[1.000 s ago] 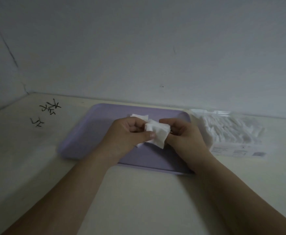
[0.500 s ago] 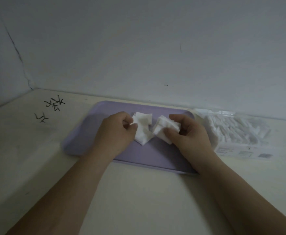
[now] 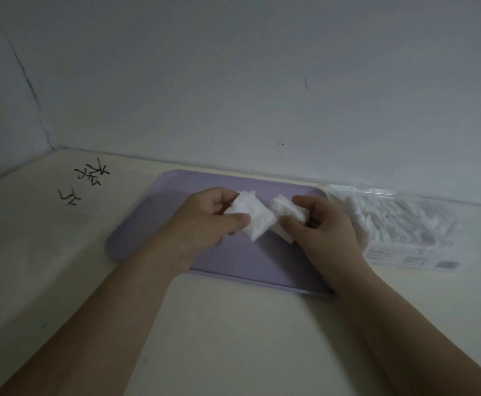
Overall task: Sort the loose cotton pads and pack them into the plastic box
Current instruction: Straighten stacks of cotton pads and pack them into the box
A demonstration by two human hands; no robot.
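Note:
Above the purple tray (image 3: 153, 221), my left hand (image 3: 208, 221) pinches a small stack of white square cotton pads (image 3: 252, 217) between thumb and fingers. My right hand (image 3: 322, 227) grips a second bunch of cotton pads (image 3: 286, 211) just to the right, and the two stacks nearly touch. A clear plastic box (image 3: 405, 221) full of white pads lies to the right of the tray, against the wall.
The tray and box sit on a cream tabletop (image 3: 233, 324) that meets a grey wall at the back and left. Black handwritten marks (image 3: 88, 181) are on the table's far left.
The single bunch of pads that both hands held together has been split into two stacks, one in each hand. The view has shifted slightly.

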